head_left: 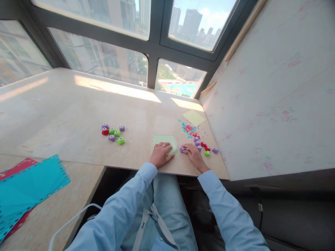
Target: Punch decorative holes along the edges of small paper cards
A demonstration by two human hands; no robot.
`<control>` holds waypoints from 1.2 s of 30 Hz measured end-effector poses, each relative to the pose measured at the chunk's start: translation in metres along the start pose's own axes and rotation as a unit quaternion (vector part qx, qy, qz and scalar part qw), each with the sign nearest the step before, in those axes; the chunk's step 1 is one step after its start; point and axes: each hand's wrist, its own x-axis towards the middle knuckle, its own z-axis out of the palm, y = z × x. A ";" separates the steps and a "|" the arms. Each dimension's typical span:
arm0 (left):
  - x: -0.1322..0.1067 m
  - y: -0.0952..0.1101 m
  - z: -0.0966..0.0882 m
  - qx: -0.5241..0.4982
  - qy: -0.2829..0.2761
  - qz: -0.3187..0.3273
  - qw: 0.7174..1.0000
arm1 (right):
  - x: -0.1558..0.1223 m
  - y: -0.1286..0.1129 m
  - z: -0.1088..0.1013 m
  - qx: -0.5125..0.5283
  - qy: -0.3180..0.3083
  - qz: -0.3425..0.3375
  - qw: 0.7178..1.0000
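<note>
A pale green sheet of paper (167, 139) lies on the ledge with small holes punched along its edges. Spread over its lower part, my left hand (161, 154) presses it flat, a ring on one finger. My right hand (194, 155) is closed on a small purple craft punch (182, 149) just off the sheet's right edge. Whether the punch touches the paper I cannot tell. Close to the right hand sit more punches: several purple, a red punch (207, 148), a green punch (207, 153) and a separate purple punch (215, 150).
Red and blue paper bits (188, 129) are scattered behind the right hand, beside a pale yellow sheet (194, 118). Several punches (112, 131) form a group on the left. Blue punched sheets (34, 190) lie at lower left over red ones. A patterned wall (269, 104) bounds the right side.
</note>
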 end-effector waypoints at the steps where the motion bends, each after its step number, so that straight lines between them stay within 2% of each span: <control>1: 0.000 0.000 0.000 0.001 0.000 0.001 1.000 | 0.001 0.000 0.001 -0.001 -0.001 -0.005 1.000; 8: -0.001 0.000 0.001 0.009 0.006 0.002 1.000 | 0.007 0.009 0.010 0.010 -0.017 -0.021 1.000; 18: 0.000 0.001 0.000 0.018 0.006 0.003 1.000 | 0.002 0.013 0.016 0.042 0.006 -0.016 0.999; 36: -0.001 0.001 0.000 0.008 -0.007 0.000 1.000 | -0.002 0.009 0.014 0.049 0.019 -0.028 0.998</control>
